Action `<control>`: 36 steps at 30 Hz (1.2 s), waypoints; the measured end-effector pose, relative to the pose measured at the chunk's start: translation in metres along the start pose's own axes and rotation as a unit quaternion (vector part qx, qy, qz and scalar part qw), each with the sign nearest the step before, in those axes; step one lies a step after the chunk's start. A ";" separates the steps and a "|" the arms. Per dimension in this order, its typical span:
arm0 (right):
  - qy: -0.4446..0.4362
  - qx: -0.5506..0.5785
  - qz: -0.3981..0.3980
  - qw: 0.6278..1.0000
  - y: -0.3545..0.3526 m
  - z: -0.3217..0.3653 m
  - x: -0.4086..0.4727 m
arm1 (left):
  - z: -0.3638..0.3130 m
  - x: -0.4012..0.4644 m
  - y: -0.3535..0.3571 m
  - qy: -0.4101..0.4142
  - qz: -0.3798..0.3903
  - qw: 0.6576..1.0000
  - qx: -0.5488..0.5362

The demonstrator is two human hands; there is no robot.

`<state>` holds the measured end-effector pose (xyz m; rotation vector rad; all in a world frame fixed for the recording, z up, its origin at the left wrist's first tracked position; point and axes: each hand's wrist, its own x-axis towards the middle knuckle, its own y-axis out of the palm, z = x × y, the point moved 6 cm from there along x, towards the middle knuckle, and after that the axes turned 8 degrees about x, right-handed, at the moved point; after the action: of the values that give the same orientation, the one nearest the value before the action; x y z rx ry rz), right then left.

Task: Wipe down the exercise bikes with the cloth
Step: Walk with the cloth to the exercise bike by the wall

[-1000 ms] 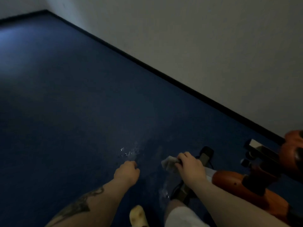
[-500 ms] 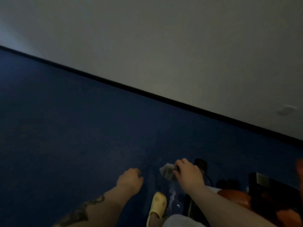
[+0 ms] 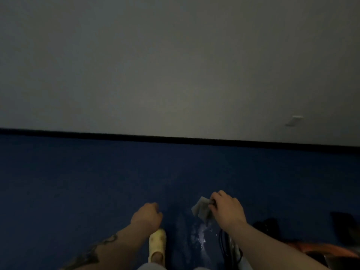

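My right hand [image 3: 227,210] grips a crumpled grey cloth [image 3: 201,209] above the blue floor, near the bottom centre of the view. Only a sliver of the orange and black exercise bike [image 3: 319,250] shows at the bottom right, with a dark foot bar [image 3: 228,244] just under my right forearm. My left hand [image 3: 147,216] hangs to the left with its fingers curled and nothing in it. The room is dim and most of the bike lies outside the view.
A blue floor [image 3: 78,182] with a wet shiny patch [image 3: 200,236] runs to a black skirting strip [image 3: 175,140] and a grey wall. A yellow slipper [image 3: 157,242] on a foot is below my left hand. A small white wall plate [image 3: 294,120] sits on the right.
The view has swung up and to the right, so the wall now fills the top half and the bike has slid almost out of the frame. The right hand has lifted with the cloth.
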<state>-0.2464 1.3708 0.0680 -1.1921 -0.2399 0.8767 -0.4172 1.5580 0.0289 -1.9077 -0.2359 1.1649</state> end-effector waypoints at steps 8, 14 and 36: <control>0.176 0.038 -0.079 0.980 -0.038 -0.026 0.055 | -0.064 0.120 -0.105 0.127 0.017 0.985 0.113; 0.285 0.082 -0.131 0.946 -0.062 -0.067 0.058 | -0.160 0.157 -0.111 0.226 0.055 0.956 0.179; 0.478 0.143 -0.303 0.812 -0.202 -0.310 0.070 | -0.572 0.192 -0.072 0.489 0.100 0.821 0.277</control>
<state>0.0775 1.1817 0.1061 -1.0409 0.3260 -0.2994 0.1628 1.3794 0.0697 -1.7550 0.7987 0.1867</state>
